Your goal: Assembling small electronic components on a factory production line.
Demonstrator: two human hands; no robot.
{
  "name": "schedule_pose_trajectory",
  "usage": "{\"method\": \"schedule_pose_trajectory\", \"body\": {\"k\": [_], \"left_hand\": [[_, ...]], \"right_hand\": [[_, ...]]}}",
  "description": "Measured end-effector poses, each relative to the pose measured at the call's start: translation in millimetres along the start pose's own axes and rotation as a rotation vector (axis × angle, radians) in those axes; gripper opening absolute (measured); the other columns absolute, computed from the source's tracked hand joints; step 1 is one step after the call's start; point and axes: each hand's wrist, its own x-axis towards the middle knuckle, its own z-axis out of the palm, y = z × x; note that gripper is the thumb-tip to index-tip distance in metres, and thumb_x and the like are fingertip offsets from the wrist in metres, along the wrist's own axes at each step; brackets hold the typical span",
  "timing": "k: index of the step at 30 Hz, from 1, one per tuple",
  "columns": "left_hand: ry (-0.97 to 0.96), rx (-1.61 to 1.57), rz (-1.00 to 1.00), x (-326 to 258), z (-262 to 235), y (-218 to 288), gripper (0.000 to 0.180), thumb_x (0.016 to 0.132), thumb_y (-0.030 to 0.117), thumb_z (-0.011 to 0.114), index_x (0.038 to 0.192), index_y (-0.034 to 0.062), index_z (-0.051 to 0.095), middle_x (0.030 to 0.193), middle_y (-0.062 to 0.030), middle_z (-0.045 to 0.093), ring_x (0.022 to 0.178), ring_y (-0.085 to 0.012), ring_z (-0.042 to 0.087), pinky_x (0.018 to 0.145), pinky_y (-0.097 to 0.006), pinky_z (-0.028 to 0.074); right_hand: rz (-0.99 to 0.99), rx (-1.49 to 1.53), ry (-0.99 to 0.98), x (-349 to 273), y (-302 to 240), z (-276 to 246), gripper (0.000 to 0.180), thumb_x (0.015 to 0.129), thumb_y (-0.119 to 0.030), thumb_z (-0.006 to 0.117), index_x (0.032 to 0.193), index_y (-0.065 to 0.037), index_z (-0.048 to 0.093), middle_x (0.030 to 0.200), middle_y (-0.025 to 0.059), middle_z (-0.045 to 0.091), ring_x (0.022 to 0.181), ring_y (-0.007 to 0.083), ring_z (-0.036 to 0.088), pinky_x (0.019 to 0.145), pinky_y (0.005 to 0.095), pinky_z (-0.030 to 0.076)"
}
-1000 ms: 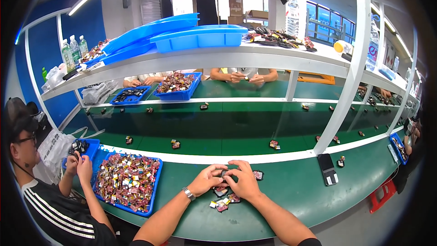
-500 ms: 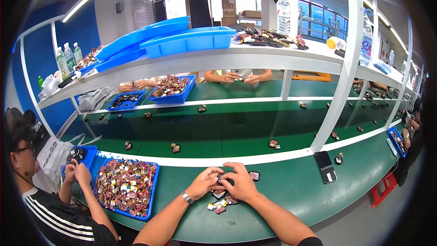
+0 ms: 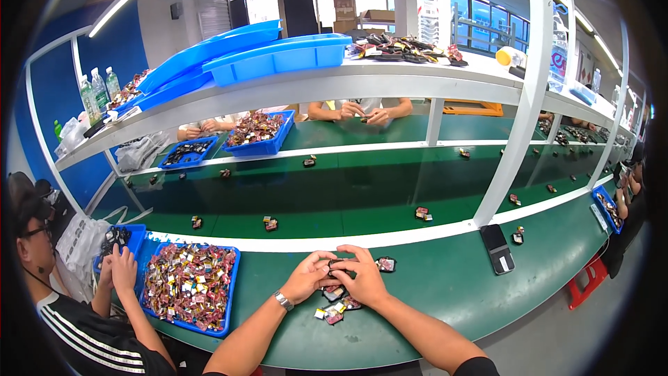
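Note:
Both my hands meet over the green bench, fingers closed round a small dark part (image 3: 337, 265), mostly hidden by the fingers. My left hand (image 3: 308, 278), with a metal watch at its wrist, grips it from the left. From the right, the thumb and fingers of my right hand (image 3: 364, 280) close on the same part. On the bench just below the hands lies a loose cluster of small circuit pieces (image 3: 335, 313) in dark red, black, white and yellow. Beyond my right fingers, another such piece (image 3: 387, 264) rests alone.
To my left stands a blue tray (image 3: 235, 285) heaped with similar pieces, beside a co-worker (image 3: 90, 327). A black flat case (image 3: 498, 249) lies at right. Past a white rail, pieces (image 3: 423, 214) sit spaced on a green conveyor (image 3: 341, 195). A white post (image 3: 511, 132) and shelf (image 3: 390, 83) stand ahead.
My fingers have shifted slightly around the dark part, still held. Conveyor pieces have moved a little to the right. The co-worker at left has raised a hand. The view has tilted slightly.

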Motion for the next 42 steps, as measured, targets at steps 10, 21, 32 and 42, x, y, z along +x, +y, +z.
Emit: {"method": "schedule_pose_trajectory", "body": {"k": [10, 21, 32, 42], "left_hand": [[-0.022, -0.051, 0.061, -0.5, 5.7, 3.7, 0.024, 0.098, 0.011, 0.054, 0.12, 0.0075, 0.045, 0.14, -0.018, 0.048, 0.121, -0.0253, 0.056, 0.098, -0.04, 0.052], [-0.05, -0.109, 0.115, 0.0, 4.9, -0.3, 0.023, 0.098, 0.011, 0.053, 0.12, 0.0094, 0.046, 0.141, -0.0157, 0.047, 0.123, -0.0254, 0.053, 0.102, -0.044, 0.048], [-0.022, -0.151, 0.103, 1.0, 9.2, 0.6, 0.025, 0.097, 0.013, 0.055, 0.12, 0.0079, 0.047, 0.141, -0.017, 0.047, 0.119, -0.0237, 0.056, 0.101, -0.042, 0.049], [0.07, -0.149, 0.145, 1.8, 16.7, -5.3, 0.027, 0.098, 0.01, 0.053, 0.123, 0.0045, 0.044, 0.128, -0.014, 0.055, 0.112, -0.021, 0.059, 0.098, -0.041, 0.051]], "right_hand": [[0.009, 0.011, 0.032, 1.3, -7.1, -1.1, 0.018, 0.079, -0.005, 0.07, 0.096, -0.008, 0.074, 0.131, 0.009, 0.055, 0.121, 0.0298, 0.049, 0.095, 0.0383, 0.049], [-0.092, -0.062, 0.113, 4.8, -8.9, -2.1, 0.02, 0.074, -0.006, 0.072, 0.093, -0.012, 0.075, 0.129, 0.0095, 0.057, 0.12, 0.0313, 0.05, 0.092, 0.0418, 0.049], [-0.068, -0.001, 0.113, 7.7, -12.9, 0.1, 0.019, 0.074, -0.004, 0.07, 0.091, -0.009, 0.075, 0.13, 0.011, 0.057, 0.121, 0.0312, 0.05, 0.093, 0.0413, 0.049], [-0.11, -0.11, 0.13, 5.0, -15.1, -3.8, 0.017, 0.079, -0.005, 0.069, 0.096, -0.005, 0.07, 0.117, 0.0123, 0.06, 0.111, 0.0305, 0.055, 0.091, 0.0392, 0.049]]}}
